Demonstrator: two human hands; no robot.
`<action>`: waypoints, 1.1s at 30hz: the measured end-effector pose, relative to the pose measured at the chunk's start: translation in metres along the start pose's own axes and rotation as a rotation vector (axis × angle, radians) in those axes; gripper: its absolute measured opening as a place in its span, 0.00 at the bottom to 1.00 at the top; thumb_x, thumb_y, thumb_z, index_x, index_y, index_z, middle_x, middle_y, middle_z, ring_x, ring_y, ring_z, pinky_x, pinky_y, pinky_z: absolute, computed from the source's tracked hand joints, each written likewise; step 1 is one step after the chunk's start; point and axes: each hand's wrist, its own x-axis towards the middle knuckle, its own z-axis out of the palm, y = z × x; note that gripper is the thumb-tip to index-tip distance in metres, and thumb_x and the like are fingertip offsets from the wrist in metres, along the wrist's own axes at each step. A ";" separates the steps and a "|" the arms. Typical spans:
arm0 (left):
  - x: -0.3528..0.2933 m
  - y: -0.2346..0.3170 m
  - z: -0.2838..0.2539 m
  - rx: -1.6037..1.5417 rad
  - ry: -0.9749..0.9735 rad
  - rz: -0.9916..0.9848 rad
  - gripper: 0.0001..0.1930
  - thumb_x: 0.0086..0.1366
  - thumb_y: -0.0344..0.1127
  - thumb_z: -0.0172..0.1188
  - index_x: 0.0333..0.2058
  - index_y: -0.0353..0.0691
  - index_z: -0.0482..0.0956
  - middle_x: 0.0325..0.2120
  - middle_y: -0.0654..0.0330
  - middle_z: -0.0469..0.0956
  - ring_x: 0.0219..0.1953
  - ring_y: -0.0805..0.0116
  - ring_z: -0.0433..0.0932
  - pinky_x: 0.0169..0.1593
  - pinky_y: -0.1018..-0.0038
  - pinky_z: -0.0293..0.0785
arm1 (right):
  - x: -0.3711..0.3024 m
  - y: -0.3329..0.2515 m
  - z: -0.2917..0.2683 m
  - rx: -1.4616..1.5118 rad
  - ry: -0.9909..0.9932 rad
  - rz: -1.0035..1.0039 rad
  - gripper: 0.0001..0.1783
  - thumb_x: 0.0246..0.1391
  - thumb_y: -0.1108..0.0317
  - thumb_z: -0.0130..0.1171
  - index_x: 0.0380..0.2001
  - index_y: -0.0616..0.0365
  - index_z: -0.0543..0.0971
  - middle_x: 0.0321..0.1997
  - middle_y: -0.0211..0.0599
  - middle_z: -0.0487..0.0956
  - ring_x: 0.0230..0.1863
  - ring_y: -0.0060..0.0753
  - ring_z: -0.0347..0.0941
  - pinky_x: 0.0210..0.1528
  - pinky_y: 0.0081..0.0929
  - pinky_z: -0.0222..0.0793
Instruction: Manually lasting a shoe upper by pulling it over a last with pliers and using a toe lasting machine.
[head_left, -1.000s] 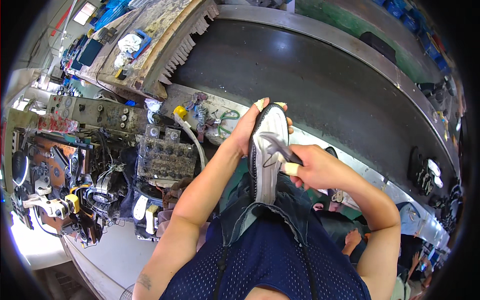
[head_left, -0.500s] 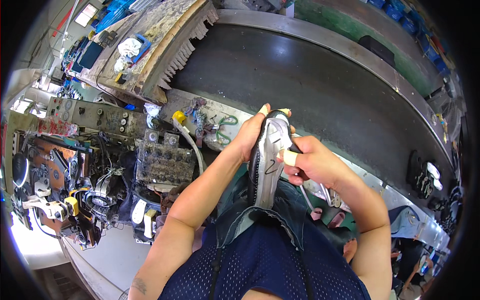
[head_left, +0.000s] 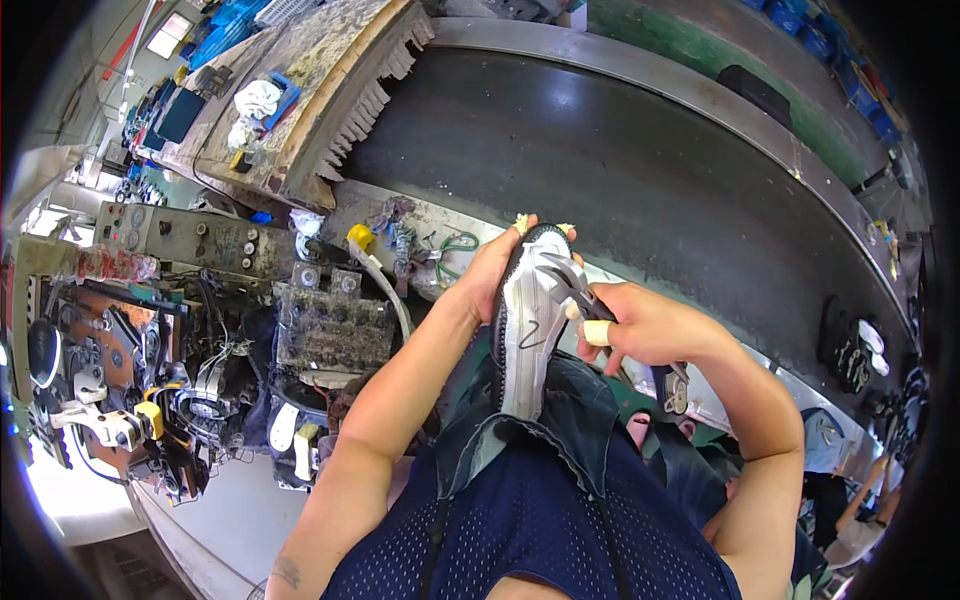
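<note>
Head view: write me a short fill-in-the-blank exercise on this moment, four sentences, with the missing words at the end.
The shoe is held by the person's ____.
The dark metal tool is gripped in the person's ____.
The finger tape is coloured ____.
The crumpled cloth on the worktable is coloured ____.

Missing words: left hand; right hand; yellow; white.

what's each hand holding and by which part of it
The left hand holds the upturned shoe around its far end; the right hand grips the dark pincer-like tool by its handle end.
</note>
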 end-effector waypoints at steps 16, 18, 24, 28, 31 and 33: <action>0.006 -0.001 0.024 0.082 0.090 0.021 0.30 0.77 0.56 0.41 0.55 0.34 0.76 0.43 0.46 0.83 0.43 0.54 0.85 0.49 0.60 0.83 | 0.004 -0.040 0.027 -0.016 0.211 0.031 0.12 0.64 0.67 0.53 0.35 0.69 0.74 0.22 0.41 0.77 0.22 0.31 0.76 0.26 0.37 0.71; 0.006 0.005 0.019 -0.005 0.067 0.004 0.29 0.76 0.57 0.42 0.56 0.36 0.76 0.43 0.46 0.83 0.44 0.53 0.85 0.50 0.59 0.82 | 0.007 -0.044 0.014 -0.145 0.190 0.033 0.13 0.65 0.67 0.52 0.36 0.70 0.74 0.22 0.41 0.77 0.23 0.31 0.77 0.27 0.38 0.72; 0.003 0.004 0.013 0.082 0.063 0.008 0.30 0.76 0.58 0.43 0.59 0.37 0.74 0.46 0.46 0.83 0.46 0.54 0.84 0.51 0.58 0.82 | 0.007 0.008 0.015 0.394 0.087 -0.120 0.14 0.68 0.61 0.54 0.41 0.63 0.77 0.32 0.36 0.81 0.26 0.27 0.78 0.25 0.25 0.72; 0.000 0.008 0.018 0.156 0.111 0.031 0.31 0.77 0.57 0.41 0.59 0.35 0.75 0.45 0.48 0.83 0.45 0.57 0.85 0.51 0.61 0.82 | 0.011 0.006 0.003 0.504 0.023 -0.042 0.12 0.65 0.63 0.61 0.41 0.62 0.78 0.28 0.35 0.78 0.24 0.25 0.74 0.23 0.23 0.66; 0.002 0.011 0.022 0.211 0.121 0.068 0.31 0.78 0.56 0.40 0.58 0.34 0.75 0.44 0.48 0.84 0.44 0.57 0.85 0.51 0.61 0.82 | 0.011 -0.001 0.015 0.759 0.088 -0.082 0.11 0.65 0.64 0.61 0.37 0.62 0.77 0.24 0.31 0.73 0.21 0.23 0.68 0.22 0.22 0.62; 0.005 0.010 0.026 0.217 0.157 0.062 0.29 0.78 0.55 0.38 0.54 0.34 0.77 0.41 0.49 0.84 0.42 0.58 0.85 0.49 0.63 0.82 | 0.014 -0.005 0.022 0.754 0.110 -0.110 0.11 0.65 0.65 0.60 0.33 0.62 0.76 0.22 0.28 0.68 0.20 0.23 0.64 0.22 0.24 0.61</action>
